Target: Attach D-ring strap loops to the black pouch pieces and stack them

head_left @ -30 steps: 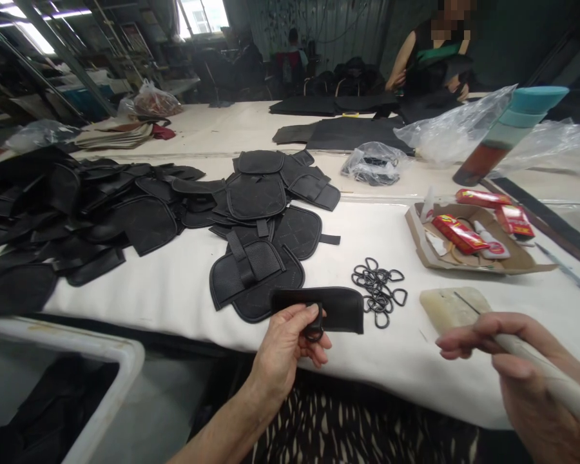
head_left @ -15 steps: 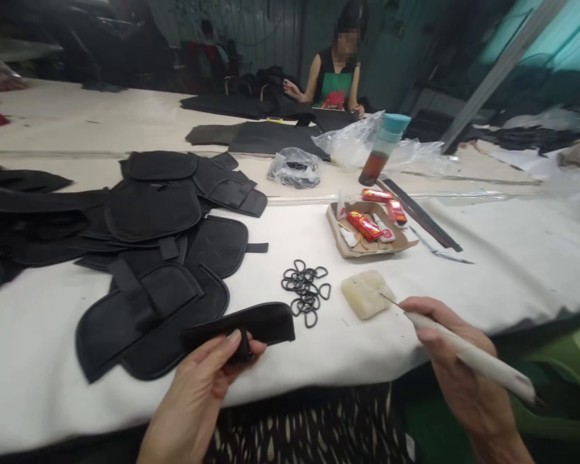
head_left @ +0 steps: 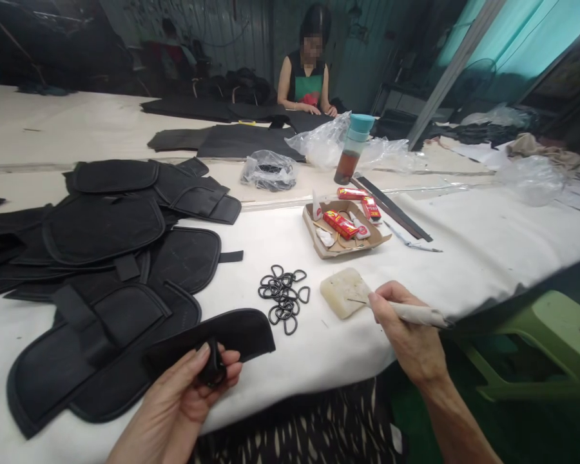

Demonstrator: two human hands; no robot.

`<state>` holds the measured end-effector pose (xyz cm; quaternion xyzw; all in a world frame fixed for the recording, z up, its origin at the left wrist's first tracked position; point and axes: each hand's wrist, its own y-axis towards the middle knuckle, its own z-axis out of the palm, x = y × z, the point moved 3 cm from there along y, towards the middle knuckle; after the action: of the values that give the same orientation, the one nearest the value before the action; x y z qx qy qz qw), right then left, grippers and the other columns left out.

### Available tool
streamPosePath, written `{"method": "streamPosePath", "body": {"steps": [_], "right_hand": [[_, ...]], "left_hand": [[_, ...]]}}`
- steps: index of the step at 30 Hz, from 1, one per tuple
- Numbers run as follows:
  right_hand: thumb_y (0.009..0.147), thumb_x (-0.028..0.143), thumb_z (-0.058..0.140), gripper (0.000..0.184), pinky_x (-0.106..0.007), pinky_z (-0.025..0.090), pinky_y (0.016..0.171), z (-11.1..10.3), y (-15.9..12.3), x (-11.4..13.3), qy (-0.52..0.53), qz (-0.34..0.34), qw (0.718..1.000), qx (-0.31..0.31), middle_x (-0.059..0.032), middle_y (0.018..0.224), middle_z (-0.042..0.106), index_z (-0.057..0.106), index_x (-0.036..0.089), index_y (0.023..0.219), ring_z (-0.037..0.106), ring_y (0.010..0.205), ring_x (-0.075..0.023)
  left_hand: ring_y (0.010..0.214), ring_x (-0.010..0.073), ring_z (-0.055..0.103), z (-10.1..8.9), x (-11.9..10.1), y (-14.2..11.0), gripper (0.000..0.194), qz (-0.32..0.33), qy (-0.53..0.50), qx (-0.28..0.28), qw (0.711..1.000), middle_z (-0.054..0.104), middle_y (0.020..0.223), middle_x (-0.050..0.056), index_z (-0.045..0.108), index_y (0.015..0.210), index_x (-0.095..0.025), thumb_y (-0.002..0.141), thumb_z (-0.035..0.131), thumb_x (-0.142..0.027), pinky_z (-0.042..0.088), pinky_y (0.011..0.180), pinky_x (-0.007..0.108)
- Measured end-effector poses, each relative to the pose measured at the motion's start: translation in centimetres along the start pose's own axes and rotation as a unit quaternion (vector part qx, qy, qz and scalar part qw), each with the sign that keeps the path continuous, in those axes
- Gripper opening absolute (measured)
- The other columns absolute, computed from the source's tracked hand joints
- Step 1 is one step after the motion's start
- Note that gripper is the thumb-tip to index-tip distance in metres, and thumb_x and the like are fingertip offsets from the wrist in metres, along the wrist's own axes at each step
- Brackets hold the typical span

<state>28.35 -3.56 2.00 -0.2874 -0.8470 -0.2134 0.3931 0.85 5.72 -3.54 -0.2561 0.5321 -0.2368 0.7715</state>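
My left hand (head_left: 186, 390) is closed on a black fabric piece (head_left: 236, 335), its thumb and fingers pinching a folded strap loop (head_left: 213, 366). In my right hand (head_left: 410, 335) is an awl (head_left: 413, 314) with a pale wrapped handle and a thin metal point. The awl's point lies over a yellowish wax-like block (head_left: 344, 291); whether it pierces the surface I cannot tell. Between the hands, a loose pile of black D-rings (head_left: 283, 295) rests on the white table cover (head_left: 251, 248).
Black sewn pieces (head_left: 104, 229) are heaped at left. Beyond the block stands a cardboard tray (head_left: 319, 241) with red boxes and small tubes. Behind it are a bottle (head_left: 350, 154) and dark strips (head_left: 394, 206). A co-worker (head_left: 309, 77) sits across; a green stool (head_left: 551, 341) stands right.
The view has shifted, so most things appear further left. My right hand has turned, bringing the awl flatter against the block. My left hand still grips the fabric piece, its strap loop now more upright.
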Motion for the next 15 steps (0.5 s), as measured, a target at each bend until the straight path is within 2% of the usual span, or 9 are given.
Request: {"method": "streamPosePath", "body": {"steps": [3,9,15], "right_hand": [[0.083,0.04,0.05,0.03,-0.024,0.034,0.048,0.4,0.2,0.0,-0.015,-0.003,1.0,0.009,0.0054,0.051,0.042,0.045,0.022,0.06,0.04,0.048,-0.0121],[0.083,0.041,0.051,0.029,-0.024,0.033,0.046,1.2,0.4,-0.1,-0.029,0.002,0.999,0.017,0.0055,0.05,0.04,0.047,0.022,0.062,0.039,0.048,-0.0122],[0.081,0.043,0.054,0.03,-0.025,0.03,0.041,-0.7,-1.2,0.2,-0.022,-0.016,0.999,-0.028,0.0041,0.049,0.044,0.049,0.023,0.06,0.038,0.045,-0.0125]], "left_hand": [[0.069,0.0226,0.071,0.3,-0.1,-0.1,0.014,-0.012,-0.014,0.009,1.0,0.074,0.077,0.013,0.071,0.07,-0.011,0.077,0.058,-0.011,0.06,0.069,0.033],[0.07,0.023,0.071,0.3,-0.2,0.0,0.018,-0.017,-0.038,0.005,0.999,0.073,0.074,0.014,0.071,0.067,-0.009,0.077,0.055,-0.008,0.059,0.071,0.035],[0.07,0.0225,0.07,0.3,-0.3,-0.8,0.012,-0.015,-0.05,0.053,0.997,0.073,0.073,0.014,0.071,0.068,-0.008,0.074,0.061,-0.01,0.057,0.072,0.034]]}}
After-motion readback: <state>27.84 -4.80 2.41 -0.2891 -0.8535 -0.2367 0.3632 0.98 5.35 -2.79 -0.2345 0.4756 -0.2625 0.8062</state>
